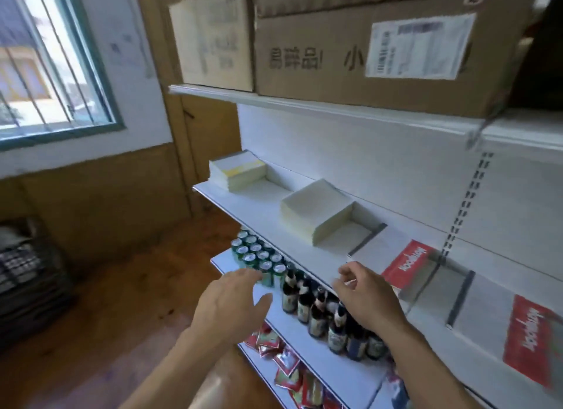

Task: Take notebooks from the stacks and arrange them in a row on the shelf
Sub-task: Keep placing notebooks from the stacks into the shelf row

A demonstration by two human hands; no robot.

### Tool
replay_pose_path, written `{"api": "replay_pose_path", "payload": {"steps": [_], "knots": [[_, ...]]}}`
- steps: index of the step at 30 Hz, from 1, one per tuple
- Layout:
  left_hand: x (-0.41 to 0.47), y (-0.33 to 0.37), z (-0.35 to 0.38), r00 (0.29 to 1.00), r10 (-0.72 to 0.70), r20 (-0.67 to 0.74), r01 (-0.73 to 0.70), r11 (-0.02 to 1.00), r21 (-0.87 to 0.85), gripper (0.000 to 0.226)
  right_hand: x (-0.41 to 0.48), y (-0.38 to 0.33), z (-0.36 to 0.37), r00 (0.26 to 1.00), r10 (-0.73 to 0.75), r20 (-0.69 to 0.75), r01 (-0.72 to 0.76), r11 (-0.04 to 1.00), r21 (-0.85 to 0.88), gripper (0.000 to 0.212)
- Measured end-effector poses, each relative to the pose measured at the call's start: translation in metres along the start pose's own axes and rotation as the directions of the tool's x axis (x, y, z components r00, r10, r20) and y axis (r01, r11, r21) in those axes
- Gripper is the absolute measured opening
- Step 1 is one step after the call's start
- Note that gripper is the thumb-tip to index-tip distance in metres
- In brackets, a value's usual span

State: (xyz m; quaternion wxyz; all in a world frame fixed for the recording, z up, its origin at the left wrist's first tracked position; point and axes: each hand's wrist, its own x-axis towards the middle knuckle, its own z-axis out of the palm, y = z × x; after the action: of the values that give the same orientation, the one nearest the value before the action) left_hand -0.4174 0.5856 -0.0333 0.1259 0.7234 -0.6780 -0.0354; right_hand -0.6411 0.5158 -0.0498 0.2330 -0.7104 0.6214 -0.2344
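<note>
Two pale stacks of notebooks sit on the white shelf (262, 213): one stack (236, 169) at the far left end, a second stack (315, 215) nearer the middle. To the right, two notebooks with red and white covers lie flat in a row: one (396, 261) beside the second stack, another (511, 335) at the right. My left hand (230, 299) hovers with spread fingers in front of the shelf edge, holding nothing. My right hand (364, 296) hangs with loosely curled fingers at the shelf's front edge, just left of the nearer red notebook, and holds nothing.
Large cardboard boxes (350, 58) fill the shelf above. Below the notebook shelf stand green cans (259, 258) and dark bottles (320, 311); red packets (283, 360) lie lower still. A window (45, 61) and black crates (27, 280) are at left over a wooden floor.
</note>
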Motion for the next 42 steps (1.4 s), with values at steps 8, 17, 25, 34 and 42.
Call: {"api": "replay_pose_path", "payload": {"steps": [8,17,25,34,42], "knots": [[0.061,-0.12,-0.006,0.985,-0.169,-0.024,0.168,0.985,-0.031,0.044,0.102,-0.094,0.091,0.993,-0.044,0.108,0.032,0.993,0.112,0.025],[0.231,-0.229,0.016,0.975,-0.189,0.116,0.208,0.96,-0.186,0.042,0.284,-0.153,0.195,0.993,-0.01,0.117,-0.027,0.949,0.315,0.02],[0.371,-0.305,0.016,0.996,-0.083,0.031,0.086,0.992,-0.089,0.042,0.414,-0.194,0.249,0.976,0.17,0.133,-0.215,0.833,0.51,0.008],[0.551,-0.344,0.017,0.948,0.316,-0.018,-0.317,0.945,-0.078,0.053,0.489,-0.219,0.283,0.921,0.387,0.047,-0.332,0.715,0.616,0.026],[0.602,-0.363,0.059,0.736,0.667,0.119,-0.66,0.745,-0.096,0.075,0.513,-0.243,0.3,0.823,0.568,0.028,-0.359,0.481,0.8,0.024]]}}
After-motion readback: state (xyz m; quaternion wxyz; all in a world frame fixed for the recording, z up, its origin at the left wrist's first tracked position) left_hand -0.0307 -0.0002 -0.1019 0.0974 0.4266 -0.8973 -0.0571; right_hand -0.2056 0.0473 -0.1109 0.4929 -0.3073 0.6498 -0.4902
